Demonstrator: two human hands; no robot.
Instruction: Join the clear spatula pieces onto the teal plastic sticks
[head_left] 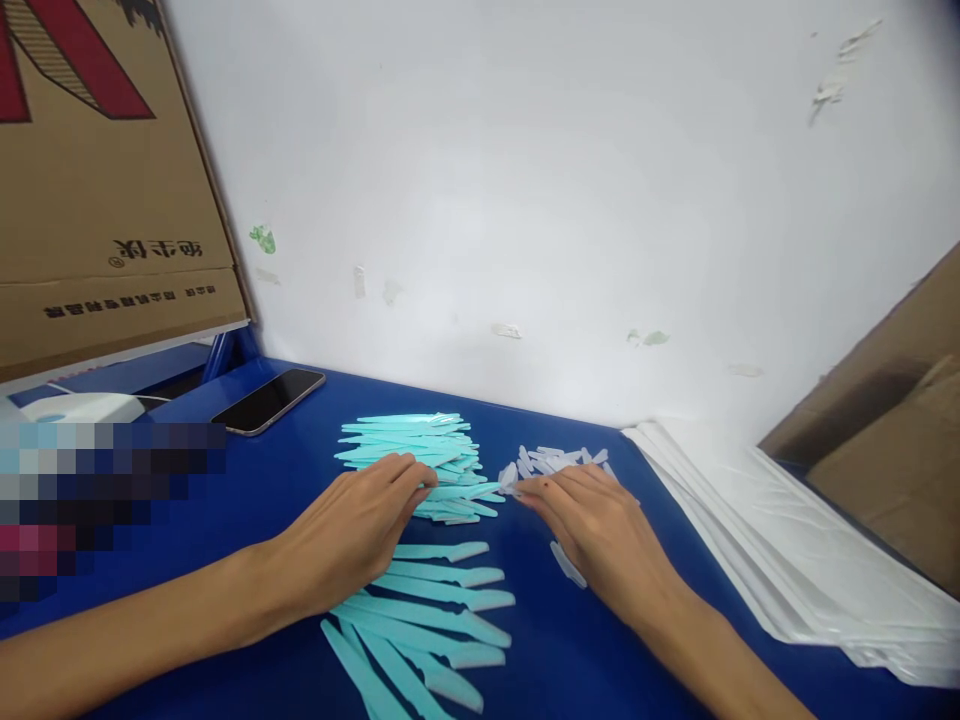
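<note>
My left hand (375, 520) is closed on a turquoise eyebrow razor (469, 491), its narrow end pointing right. In a pinch, my right hand (600, 535) has a small translucent blade cap (508, 478) at the end of that razor; whether the cap is over the end, I cannot tell. Behind my left hand lies a pile of turquoise razors (409, 437). More razors, with pale covered-looking ends, are fanned out in a spread (450, 620) in front of it. Loose translucent caps (555, 460) lie behind my right hand, and a single cap (568, 565) sits beneath it.
A phone (270, 402) lies at the back left of the blue table (585, 660). Flat white plastic bags (795, 540) are stacked at the right. Cardboard boxes (105, 200) stand at left and right, and a white wall (480, 200) closes off the back.
</note>
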